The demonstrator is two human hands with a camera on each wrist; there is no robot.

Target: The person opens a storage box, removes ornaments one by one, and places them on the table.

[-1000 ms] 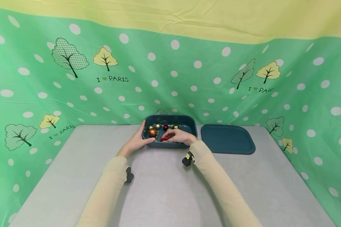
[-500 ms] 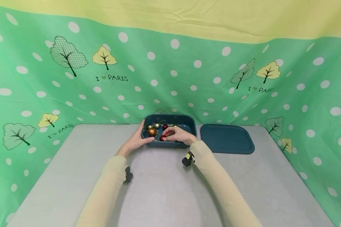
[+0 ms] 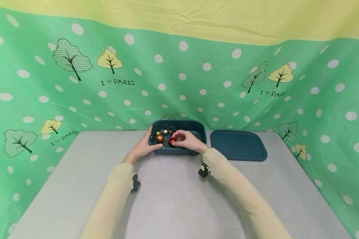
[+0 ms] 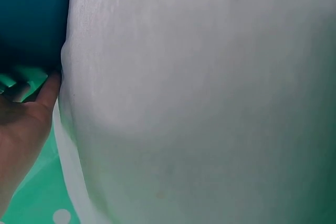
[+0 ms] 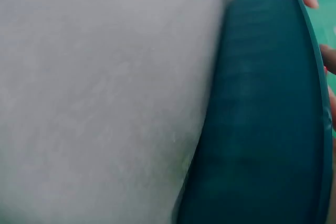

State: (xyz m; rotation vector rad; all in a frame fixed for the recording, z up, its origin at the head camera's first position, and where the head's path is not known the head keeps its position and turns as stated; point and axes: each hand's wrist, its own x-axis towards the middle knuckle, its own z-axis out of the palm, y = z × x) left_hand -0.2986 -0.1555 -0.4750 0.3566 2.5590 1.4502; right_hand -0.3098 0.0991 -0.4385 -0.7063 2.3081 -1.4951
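Observation:
A dark blue plastic box (image 3: 179, 152) stands at the table's far edge. My left hand (image 3: 141, 148) grips its left end, thumb over the front rim and fingers along the outer side. My right hand (image 3: 189, 141) pinches a shiny red Christmas bauble (image 3: 172, 141) between thumb and fingers, over the box's inside. Left of it in the box lie an orange glitter bauble (image 3: 160, 138) and small gold baubles (image 3: 165, 132). A darker red bauble (image 3: 173, 132) is partly covered by the right hand. In the right wrist view the box wall (image 5: 262, 103) hides most of that hand.
The matching blue lid (image 3: 238, 145) lies flat on the grey table (image 3: 173, 199), right of the box. A green dotted curtain (image 3: 179, 83) rises behind the table and along both sides.
My right hand has lifted the red bauble slightly from the box's bottom, its wrist shifting a little to the right. My left hand keeps its grip on the box.

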